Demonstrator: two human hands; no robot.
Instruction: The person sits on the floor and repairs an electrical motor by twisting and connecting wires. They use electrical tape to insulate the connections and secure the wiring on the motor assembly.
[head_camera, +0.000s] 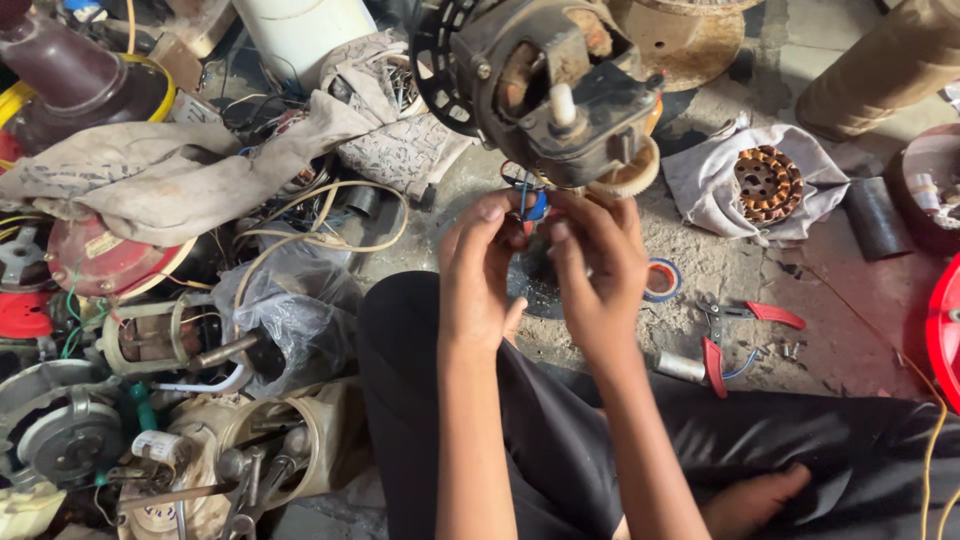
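Head view: the person is sitting on the floor, both hands raised together under a dark, greasy metal fan motor housing (545, 85) with a white plastic shaft stub on its face.
Left hand (478, 270): it is pinching narrow around the thin blue and red wires (524, 190) hanging beneath the motor, fingertips closed on them.
Right hand (595, 265): it is closing on the same wire bundle from the other side, fingers curled, touching a small blue piece among the wires.
Where the motor is: it is sitting at the top centre, above the hands; what is propping it is hidden.
Risk, wires: the strands look thin, so a hard tug is likely to snap one or pull it off its joint.
Risk, motor: if it is only resting, pulling on the wires could tip it towards the person's lap.
Risk, tools: red-handled pliers (725, 340) are lying open near the right leg and bare foot; a shifting leg could catch on them.
Surface: rough, stained concrete floor (690, 230), with a roll of blue tape (662, 280) just beside the right hand.
Room: a crowded repair corner, with old motors, rags and cream cables piling up at left, and a copper-wound stator on grey cloth (767, 182) at right.
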